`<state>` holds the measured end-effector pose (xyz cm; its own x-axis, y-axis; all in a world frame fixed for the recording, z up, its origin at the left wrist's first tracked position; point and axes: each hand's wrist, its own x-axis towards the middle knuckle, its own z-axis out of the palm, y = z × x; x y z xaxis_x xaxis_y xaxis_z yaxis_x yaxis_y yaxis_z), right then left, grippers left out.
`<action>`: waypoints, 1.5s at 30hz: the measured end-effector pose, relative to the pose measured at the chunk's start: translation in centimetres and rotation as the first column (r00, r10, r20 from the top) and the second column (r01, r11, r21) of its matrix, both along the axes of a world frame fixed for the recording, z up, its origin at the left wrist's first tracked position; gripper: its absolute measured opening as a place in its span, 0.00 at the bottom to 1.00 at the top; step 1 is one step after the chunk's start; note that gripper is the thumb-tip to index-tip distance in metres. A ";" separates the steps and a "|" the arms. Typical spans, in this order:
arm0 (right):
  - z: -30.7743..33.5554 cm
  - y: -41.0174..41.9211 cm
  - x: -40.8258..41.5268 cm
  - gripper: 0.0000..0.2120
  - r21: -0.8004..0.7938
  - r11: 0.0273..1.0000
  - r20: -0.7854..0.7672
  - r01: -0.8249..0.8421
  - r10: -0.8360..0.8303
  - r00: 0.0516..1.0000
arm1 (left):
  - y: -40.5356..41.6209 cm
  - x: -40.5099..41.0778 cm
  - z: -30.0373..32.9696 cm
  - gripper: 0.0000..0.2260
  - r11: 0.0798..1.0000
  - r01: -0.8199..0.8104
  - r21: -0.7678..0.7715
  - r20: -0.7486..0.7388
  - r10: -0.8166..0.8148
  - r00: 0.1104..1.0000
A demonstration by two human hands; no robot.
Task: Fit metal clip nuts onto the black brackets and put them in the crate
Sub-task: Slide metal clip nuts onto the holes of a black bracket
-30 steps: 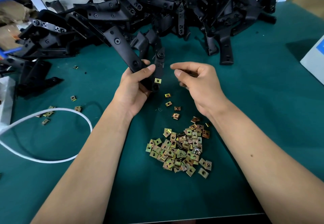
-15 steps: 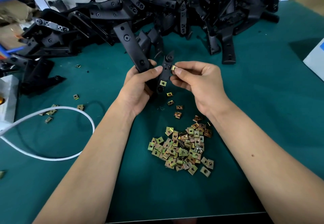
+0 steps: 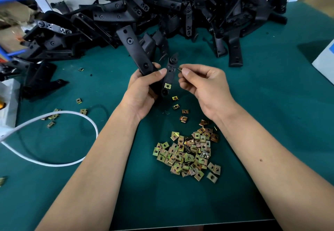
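Two hands are up over the dark green table mat (image 3: 271, 104), and both of them are busy. Your left hand (image 3: 142, 93) is wrapped around a long black plastic bracket (image 3: 133, 53), thumb laid across the front, so that one flat arm slants up and away to the left while a shorter slotted arm (image 3: 170, 73) stands nearly upright beside your thumb tip. One brass-coloured square clip nut (image 3: 167, 86) already sits on the lower end of that shorter arm, just above its round hole.

Your right hand (image 3: 204, 86) is curled, with thumb and forefinger pinching a second small clip nut (image 3: 180, 67); only a sliver of it shows between the fingertips. It is just beside the right edge of the slotted arm, near the top; whether it touches the plastic, you cannot tell from this view.

Below your wrists, a loose heap of brass-coloured clip nuts (image 3: 188, 155) lies on the mat between your forearms, with a short trail of single nuts (image 3: 180, 109) leading up towards the bracket. A few more stray nuts (image 3: 54, 116) lie to the left, by a loop of white cable (image 3: 75, 162). Across the far side of the mat, a big tangled pile of black brackets (image 3: 180, 14) is stacked against the wall. No crate shows in this view.
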<state>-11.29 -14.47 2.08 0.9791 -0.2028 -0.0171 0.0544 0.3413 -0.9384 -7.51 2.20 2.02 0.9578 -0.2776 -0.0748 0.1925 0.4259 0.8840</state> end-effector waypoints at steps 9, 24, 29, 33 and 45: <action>0.0 0.4 0.1 0.09 0.061 0.998 -0.067 0.020 -0.016 0.998 | -0.4 -0.2 0.0 0.08 0.999 0.017 0.027 0.001 -0.017 1.000; 0.3 0.5 -0.1 0.05 0.031 0.999 -0.083 -0.033 0.035 0.996 | -0.9 -0.4 0.1 0.07 0.999 0.030 -0.010 -0.021 -0.030 0.999; 0.3 0.4 0.0 0.03 0.095 0.994 -0.170 -0.048 0.064 0.983 | -0.7 -0.4 0.2 0.07 0.999 0.037 0.005 -0.028 -0.037 0.999; 0.3 0.0 -0.1 0.02 0.109 0.990 -0.178 -0.095 0.113 0.977 | -0.6 -0.5 0.3 0.07 0.999 0.040 0.031 -0.025 -0.039 0.999; -0.1 -0.6 0.0 0.03 0.094 0.979 -0.134 -0.180 0.192 0.972 | -0.8 -0.8 0.5 0.14 0.994 0.050 0.093 -0.017 -0.048 0.999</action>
<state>-11.25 -15.09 2.03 0.9859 -0.0096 -0.1669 -0.1486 0.4077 -0.9010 -8.36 1.39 2.47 0.9418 -0.3154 -0.1163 0.2241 0.3311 0.9166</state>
